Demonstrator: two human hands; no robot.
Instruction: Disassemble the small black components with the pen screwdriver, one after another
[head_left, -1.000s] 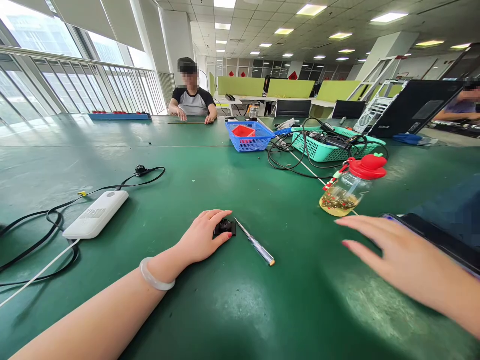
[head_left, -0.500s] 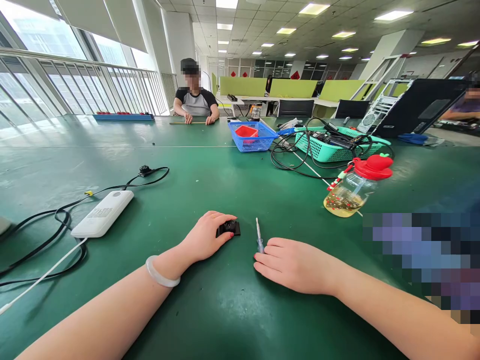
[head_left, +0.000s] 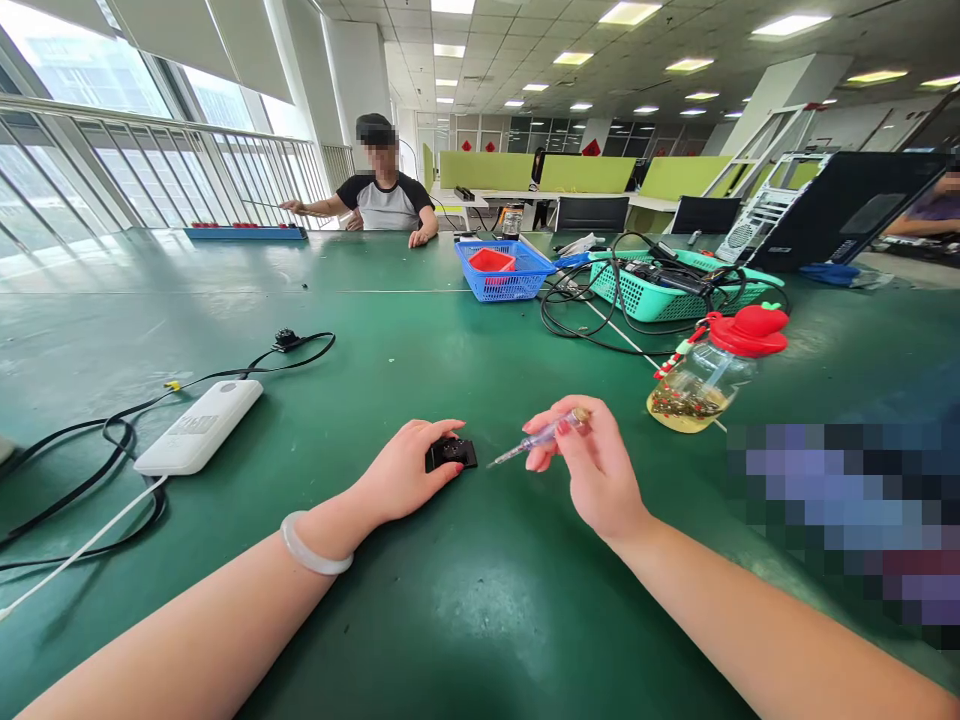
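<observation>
My left hand (head_left: 409,470) rests on the green table with thumb and fingers closed around a small black block-like part (head_left: 454,453), whose left side is hidden by the fingers. In my right hand (head_left: 592,465) is a screwdriver (head_left: 541,436) with a clear purplish handle, pinched between thumb and fingers. Its thin metal tip points left and down, a short way right of the black part and apart from it.
A white power bank (head_left: 201,428) with cables lies at the left. A red-lidded bottle (head_left: 694,390) stands at the right. Farther back are a blue basket (head_left: 504,286), a green basket (head_left: 637,300) with cables, and a seated person (head_left: 390,205).
My right hand has picked the screwdriver up off the table and turned it so its tip points left. My left hand stays on the black part. The person opposite has stretched an arm leftward.
</observation>
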